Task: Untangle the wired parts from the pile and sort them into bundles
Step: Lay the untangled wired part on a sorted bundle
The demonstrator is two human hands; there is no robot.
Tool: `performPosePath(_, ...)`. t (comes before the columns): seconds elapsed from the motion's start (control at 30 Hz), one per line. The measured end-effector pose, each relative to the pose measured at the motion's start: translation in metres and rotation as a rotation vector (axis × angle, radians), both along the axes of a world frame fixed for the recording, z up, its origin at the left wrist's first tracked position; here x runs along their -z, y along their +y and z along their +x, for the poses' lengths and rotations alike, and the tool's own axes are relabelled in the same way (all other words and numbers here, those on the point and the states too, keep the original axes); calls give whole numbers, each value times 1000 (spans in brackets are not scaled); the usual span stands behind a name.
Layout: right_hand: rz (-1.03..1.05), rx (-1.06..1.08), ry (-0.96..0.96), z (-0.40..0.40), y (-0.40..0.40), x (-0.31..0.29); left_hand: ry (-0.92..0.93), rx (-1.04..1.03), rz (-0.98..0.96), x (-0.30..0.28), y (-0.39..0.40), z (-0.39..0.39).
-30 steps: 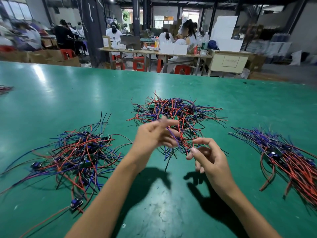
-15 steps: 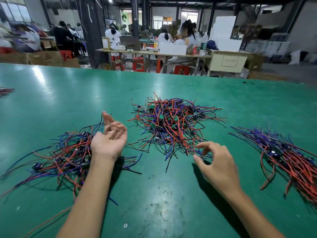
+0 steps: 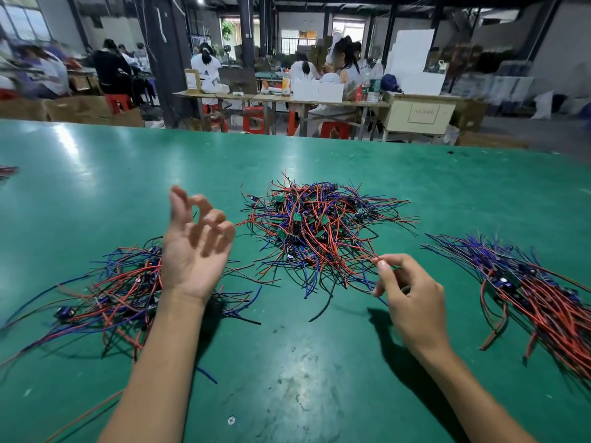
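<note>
Left hand (image 3: 195,260) hangs palm-up, fingers loose, holding nothing; right hand (image 3: 412,295) pinches a red wire (image 3: 364,257) from the tangled pile (image 3: 316,231) mid-worktop (image 3: 96,174).

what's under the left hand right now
The left hand, palm up and empty, hovers over the left bundle of red, blue and black wires; the wires directly beneath it are hidden.

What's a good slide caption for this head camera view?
Right hand pinches a red wire at the central pile; left hand hangs open.
</note>
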State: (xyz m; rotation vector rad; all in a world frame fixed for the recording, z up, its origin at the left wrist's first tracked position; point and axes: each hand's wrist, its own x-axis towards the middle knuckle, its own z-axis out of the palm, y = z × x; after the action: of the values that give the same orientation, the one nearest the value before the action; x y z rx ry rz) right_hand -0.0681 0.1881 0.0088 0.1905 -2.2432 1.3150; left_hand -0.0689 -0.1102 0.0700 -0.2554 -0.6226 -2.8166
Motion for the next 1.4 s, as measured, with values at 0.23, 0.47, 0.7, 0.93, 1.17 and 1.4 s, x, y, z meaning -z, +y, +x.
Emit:
performPosePath(0.23, -94, -248, -27, 9, -11, 1, 37, -10, -1316, 11, 73, 0)
performPosePath(0.47, 67, -361, -125, 21, -26, 3, -144, 5, -1144, 23, 92, -3)
performPosePath(0.7, 371, 95, -29, 7, -5, -3, -284, -55, -1457, 22, 85, -2)
performPosePath(0.93, 672, 265, -449, -15, 30, 2, -106, -793, -1907, 40, 100, -1)
performPosePath(1.17, 609, 170, -396, -3, 25, -5, -474, -564, -2331, 65, 108, 0)
performPosePath(1.4, 573, 241, -406, -5, 35, -13, -405, -508, -2306, 50, 89, -5)
